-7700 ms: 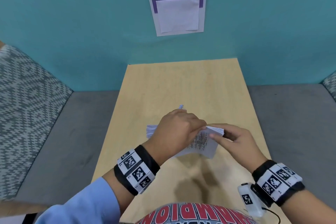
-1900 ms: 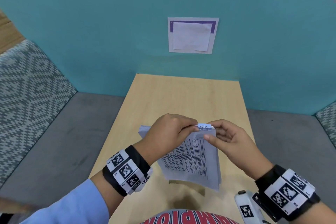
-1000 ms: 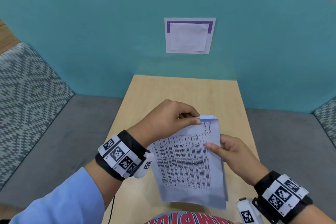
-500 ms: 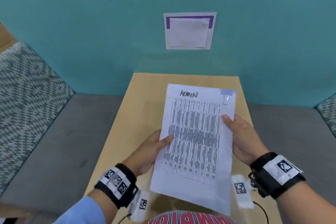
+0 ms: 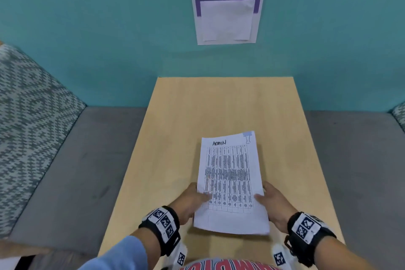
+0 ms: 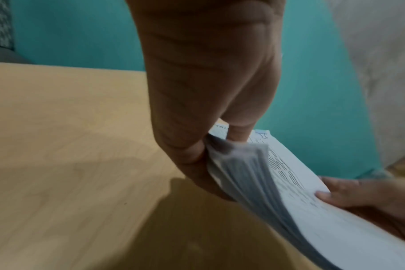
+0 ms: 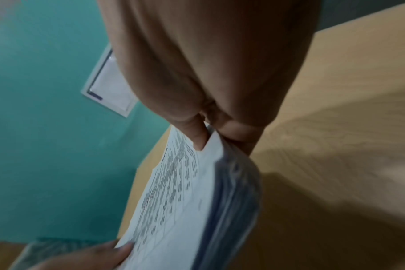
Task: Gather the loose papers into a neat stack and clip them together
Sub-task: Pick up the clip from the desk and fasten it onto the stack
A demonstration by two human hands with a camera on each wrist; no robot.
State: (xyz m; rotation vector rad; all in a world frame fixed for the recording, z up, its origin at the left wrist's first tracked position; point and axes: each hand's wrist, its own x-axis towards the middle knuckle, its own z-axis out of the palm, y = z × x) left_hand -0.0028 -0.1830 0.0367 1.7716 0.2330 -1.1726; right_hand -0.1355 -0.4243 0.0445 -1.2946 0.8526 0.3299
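Two hands are wrapped around one stack of papers (image 5: 229, 182) above the wooden table (image 5: 219, 105). The stack is pinched at its near left edge by the left hand (image 5: 190, 201), with the thumb (image 5: 205, 197) laid on the top page and the other fingers tucked underneath. The near right edge is pinched the same way by the right hand (image 5: 274, 206). A pale blue binder clip (image 5: 247, 135) is fixed on the far right corner of the stack. "ADMIN" is written by hand on the top page, above a printed table. The near end of the stack is held up off the table. A white sheet (image 5: 228, 17) is stuck on the teal wall (image 5: 109, 28) behind the table.
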